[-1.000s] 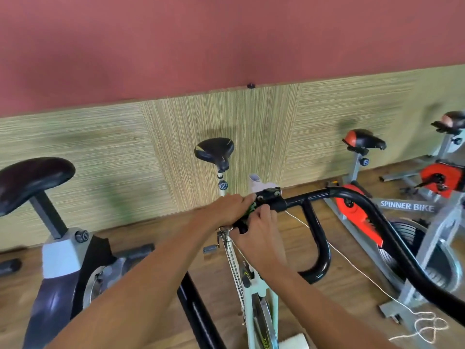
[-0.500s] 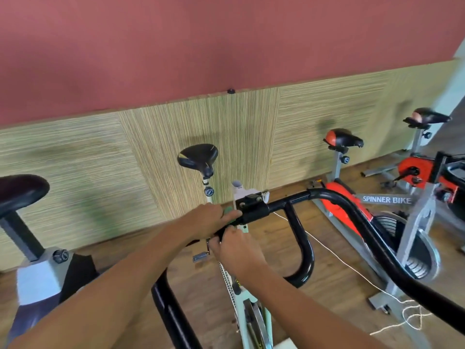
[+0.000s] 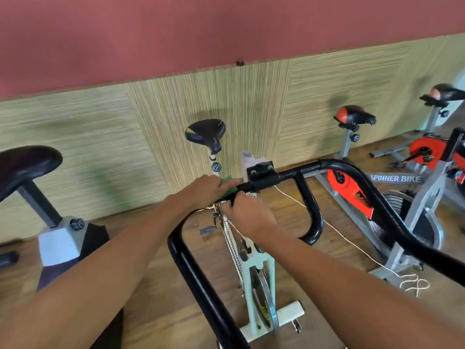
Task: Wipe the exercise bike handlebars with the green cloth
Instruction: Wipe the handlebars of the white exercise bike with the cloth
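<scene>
1. As a person leans over an exercise bike in a gym room, both hands meet on the black handlebars (image 3: pixel 310 217) just left of the clamp (image 3: pixel 261 173) at the centre of the bar.
2. The green cloth (image 3: pixel 227 188) is draped over the bar tube just left of the clamp, and only patches of it show between the two hands.
3. The left hand (image 3: pixel 204 190) lies on top of the cloth, its fingers folded over it and pointing toward the clamp, holding the cloth against the tube.
4. The right hand (image 3: pixel 247 217) sits below and left of the clamp, fingers curled round the tube at the cloth's lower edge. Whether it also pinches the cloth cannot be told.
5. The bike's black saddle (image 3: pixel 206 132) stands beyond the clamp, up and to its left, against a straw-coloured wall panel (image 3: pixel 226 96).
6. A white string (image 3: pixel 352 245) runs from beneath the clamp across the wooden floor (image 3: pixel 161 298) to a loose coil far to its lower right.
7. A red and grey bike marked "SPINNER BIKE" (image 3: pixel 395 178) is parked to the right of the clamp.
</scene>
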Demonstrator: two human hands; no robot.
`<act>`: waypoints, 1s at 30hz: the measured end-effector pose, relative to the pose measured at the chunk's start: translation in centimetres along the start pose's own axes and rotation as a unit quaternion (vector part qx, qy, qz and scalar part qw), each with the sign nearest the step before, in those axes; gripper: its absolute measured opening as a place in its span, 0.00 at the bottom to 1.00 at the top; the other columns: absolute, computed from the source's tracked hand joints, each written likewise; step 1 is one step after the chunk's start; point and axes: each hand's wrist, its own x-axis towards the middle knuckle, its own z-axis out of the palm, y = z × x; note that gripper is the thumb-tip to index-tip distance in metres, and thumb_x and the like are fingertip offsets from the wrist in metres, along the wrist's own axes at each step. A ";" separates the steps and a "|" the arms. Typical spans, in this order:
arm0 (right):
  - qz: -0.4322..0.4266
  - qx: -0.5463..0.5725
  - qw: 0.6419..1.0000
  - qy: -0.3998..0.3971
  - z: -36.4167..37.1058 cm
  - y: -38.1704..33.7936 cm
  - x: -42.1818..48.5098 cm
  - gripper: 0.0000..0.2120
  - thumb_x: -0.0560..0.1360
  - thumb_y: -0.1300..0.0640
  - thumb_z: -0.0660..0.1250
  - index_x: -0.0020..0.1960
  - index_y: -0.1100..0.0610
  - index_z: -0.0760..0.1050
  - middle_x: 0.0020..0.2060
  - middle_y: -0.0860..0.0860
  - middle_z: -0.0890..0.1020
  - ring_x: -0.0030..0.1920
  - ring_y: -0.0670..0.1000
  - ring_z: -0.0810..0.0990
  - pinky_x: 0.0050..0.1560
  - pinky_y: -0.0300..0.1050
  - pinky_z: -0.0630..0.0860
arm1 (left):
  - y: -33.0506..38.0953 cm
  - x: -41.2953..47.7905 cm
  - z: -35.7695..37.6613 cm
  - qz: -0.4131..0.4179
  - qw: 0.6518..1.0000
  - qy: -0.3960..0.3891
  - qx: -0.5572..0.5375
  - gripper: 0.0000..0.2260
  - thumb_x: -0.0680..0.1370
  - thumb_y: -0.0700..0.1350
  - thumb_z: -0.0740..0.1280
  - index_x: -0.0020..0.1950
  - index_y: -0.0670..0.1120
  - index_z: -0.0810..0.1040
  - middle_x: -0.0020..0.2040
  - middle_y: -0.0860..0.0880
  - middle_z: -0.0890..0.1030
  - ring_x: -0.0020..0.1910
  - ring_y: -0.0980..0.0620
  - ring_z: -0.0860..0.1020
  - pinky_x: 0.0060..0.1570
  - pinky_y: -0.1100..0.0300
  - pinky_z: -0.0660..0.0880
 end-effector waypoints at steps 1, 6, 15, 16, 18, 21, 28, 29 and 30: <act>-0.003 0.019 1.000 0.004 0.3 0.1 0.2 0.08 0.83 0.58 0.56 0.58 0.60 0.69 0.38 0.53 0.67 0.46 0.59 0.77 0.40 0.51 0.72 | -0.4 -0.4 0.1 -0.005 1.000 0.010 -0.006 0.29 0.80 0.66 0.51 0.36 0.43 0.74 0.35 0.43 0.75 0.33 0.48 0.73 0.33 0.58 0.65; 0.005 0.031 0.999 -0.011 0.6 0.3 0.5 0.11 0.83 0.57 0.55 0.60 0.61 0.69 0.47 0.60 0.73 0.48 0.59 0.77 0.41 0.50 0.72 | -0.2 -0.2 -0.2 0.001 1.000 0.014 0.015 0.25 0.80 0.65 0.51 0.37 0.49 0.75 0.33 0.46 0.73 0.32 0.50 0.71 0.36 0.56 0.66; 0.011 0.033 0.999 -0.021 1.1 1.0 1.1 0.14 0.82 0.48 0.54 0.47 0.59 0.66 0.33 0.50 0.67 0.40 0.57 0.72 0.42 0.48 0.70 | -1.6 -1.2 -1.1 -0.092 0.995 -0.018 0.025 0.34 0.78 0.69 0.51 0.41 0.39 0.76 0.36 0.44 0.77 0.38 0.44 0.77 0.40 0.54 0.70; 0.015 0.036 0.999 -0.025 1.0 1.0 1.2 0.14 0.82 0.48 0.54 0.47 0.59 0.66 0.33 0.50 0.67 0.40 0.57 0.71 0.41 0.48 0.69 | -1.8 -1.8 -0.8 -0.120 0.993 -0.005 -0.010 0.34 0.78 0.69 0.51 0.43 0.39 0.77 0.38 0.43 0.78 0.40 0.44 0.77 0.42 0.54 0.70; 0.011 0.043 0.999 -0.022 0.8 1.1 1.2 0.14 0.81 0.49 0.54 0.47 0.59 0.67 0.34 0.51 0.69 0.41 0.56 0.72 0.41 0.47 0.68 | -2.5 -3.3 -0.4 -0.180 0.981 0.035 -0.056 0.33 0.78 0.69 0.51 0.38 0.40 0.75 0.36 0.44 0.77 0.37 0.45 0.76 0.41 0.54 0.69; -0.009 0.063 0.998 -0.021 1.0 1.4 1.1 0.14 0.82 0.48 0.54 0.48 0.58 0.68 0.38 0.52 0.72 0.41 0.55 0.72 0.42 0.46 0.68 | -3.5 -6.6 0.4 -0.271 0.951 0.102 -0.110 0.33 0.79 0.67 0.50 0.43 0.38 0.77 0.39 0.41 0.79 0.40 0.42 0.78 0.45 0.52 0.72; -0.024 0.055 0.998 -0.017 1.4 1.5 1.4 0.18 0.83 0.49 0.53 0.52 0.63 0.72 0.45 0.57 0.79 0.48 0.60 0.79 0.42 0.48 0.71 | -0.3 -5.4 -0.9 -0.303 0.943 0.061 -0.126 0.37 0.77 0.70 0.50 0.65 0.39 0.74 0.59 0.41 0.80 0.55 0.43 0.81 0.53 0.56 0.73; -0.019 0.054 0.998 -0.018 1.5 1.5 1.4 0.19 0.83 0.49 0.53 0.53 0.63 0.73 0.44 0.57 0.79 0.48 0.60 0.80 0.42 0.48 0.71 | 0.0 -5.0 -1.2 -0.297 0.942 0.042 -0.153 0.35 0.78 0.70 0.52 0.61 0.39 0.76 0.52 0.41 0.82 0.48 0.44 0.83 0.48 0.57 0.77; -0.020 0.047 0.998 -0.024 1.4 1.7 1.7 0.18 0.83 0.50 0.53 0.55 0.63 0.73 0.43 0.56 0.79 0.48 0.60 0.80 0.42 0.49 0.71 | 0.2 -4.3 -1.4 -0.289 0.938 0.036 -0.187 0.33 0.78 0.69 0.54 0.55 0.38 0.76 0.45 0.42 0.83 0.41 0.45 0.84 0.42 0.57 0.79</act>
